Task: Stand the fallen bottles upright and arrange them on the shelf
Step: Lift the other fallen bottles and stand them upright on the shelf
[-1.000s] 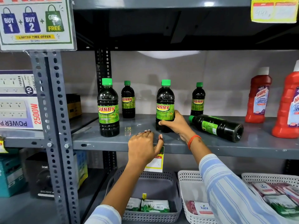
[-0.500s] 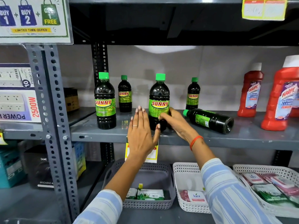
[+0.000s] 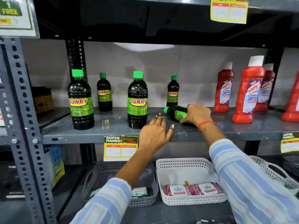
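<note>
On the grey shelf (image 3: pixel 113 126) several dark Sunny bottles with green caps stand upright: a large one at the left (image 3: pixel 80 101), a small one behind it (image 3: pixel 104 92), a large one in the middle (image 3: pixel 137 101) and a small one at the back (image 3: pixel 173 92). One more Sunny bottle (image 3: pixel 175 112) lies on its side, cap pointing left. My right hand (image 3: pixel 196 114) wraps over the body of this fallen bottle. My left hand (image 3: pixel 155 133) hovers flat over the shelf's front edge, fingers apart, holding nothing, just right of the middle bottle.
Red Harpic bottles (image 3: pixel 247 92) stand at the shelf's right. A price tag (image 3: pixel 120 148) hangs from the shelf edge. Below are a grey basket (image 3: pixel 145 202) and a white basket (image 3: pixel 191 165) with packets. A perforated steel upright (image 3: pixel 25 126) stands at the left.
My right hand let go of the middle upright bottle and moved right onto the fallen bottle. My left hand drifted right along the shelf edge.
</note>
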A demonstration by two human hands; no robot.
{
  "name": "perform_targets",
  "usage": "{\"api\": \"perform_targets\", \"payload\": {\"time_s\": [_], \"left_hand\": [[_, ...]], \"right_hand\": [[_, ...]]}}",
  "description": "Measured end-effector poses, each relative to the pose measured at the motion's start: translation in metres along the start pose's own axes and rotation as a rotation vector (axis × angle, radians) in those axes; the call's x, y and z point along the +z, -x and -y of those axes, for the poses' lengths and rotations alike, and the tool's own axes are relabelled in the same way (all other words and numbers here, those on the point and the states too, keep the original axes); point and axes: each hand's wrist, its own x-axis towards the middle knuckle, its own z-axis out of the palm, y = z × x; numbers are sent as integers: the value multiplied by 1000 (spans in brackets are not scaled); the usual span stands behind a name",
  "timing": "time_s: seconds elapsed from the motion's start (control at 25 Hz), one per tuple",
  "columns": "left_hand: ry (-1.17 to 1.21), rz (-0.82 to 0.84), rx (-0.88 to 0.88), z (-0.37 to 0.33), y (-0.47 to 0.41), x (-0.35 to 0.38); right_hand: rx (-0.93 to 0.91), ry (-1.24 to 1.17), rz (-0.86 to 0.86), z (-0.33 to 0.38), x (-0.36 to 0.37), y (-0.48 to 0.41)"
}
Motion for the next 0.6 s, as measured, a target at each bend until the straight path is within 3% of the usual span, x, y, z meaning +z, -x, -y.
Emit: {"api": "perform_targets", "payload": {"time_s": [0.16,0.28,0.44,0.6], "left_hand": [[-110,0,34,0,5,-4],[-74,3,22,-1,7,-6],[-25,4,12,-3,7,-5],[-23,-9,22,-1,7,-2]], "right_hand": [[-3,-119,-197,-3,11,-3],[44,-541,-259,-5,20,-9],[-21,-1176,-110,-4,36,-17],[-77,-1430,49,-11,45,-27]]}}
